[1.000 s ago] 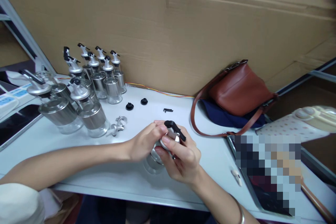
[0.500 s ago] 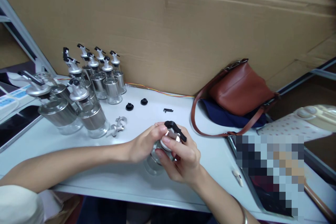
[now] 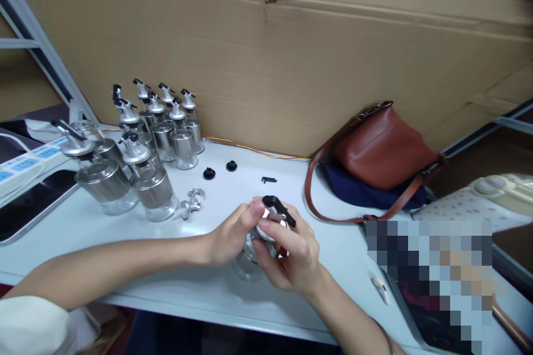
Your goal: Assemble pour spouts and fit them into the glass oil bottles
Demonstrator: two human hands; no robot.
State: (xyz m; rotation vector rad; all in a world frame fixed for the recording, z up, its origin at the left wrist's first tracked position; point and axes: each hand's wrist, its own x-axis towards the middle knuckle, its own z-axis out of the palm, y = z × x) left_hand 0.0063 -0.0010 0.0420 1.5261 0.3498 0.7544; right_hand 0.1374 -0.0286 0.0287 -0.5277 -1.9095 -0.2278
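A clear glass oil bottle [image 3: 246, 269] stands on the table in front of me, its neck largely covered by my hands. Its silver pourer cap [image 3: 272, 231] carries a black lever [image 3: 280, 209]. My right hand [image 3: 293, 252] is closed round the cap, thumb and forefinger pressed against its near side. From the other side my left hand [image 3: 231, 236] wraps the bottle's top, thumb beside the lever; its other fingers are mostly hidden. Silver pourer parts [image 3: 192, 205], two black stoppers [image 3: 209, 173] and small black levers [image 3: 268, 179] lie loose beyond my hands.
Several capped bottles [image 3: 154, 194] stand at the left, near a power strip [image 3: 25, 163] and a dark tablet-like device [image 3: 33, 205]. A brown bag [image 3: 381, 147] sits on dark blue cloth at the right, by a spotted container [image 3: 452, 202]. Cardboard [image 3: 266, 72] walls the back.
The view has tilted slightly, so everything sits a little lower and further right. Both hands keep the same hold on the bottle and its cap, with hardly any finger movement.
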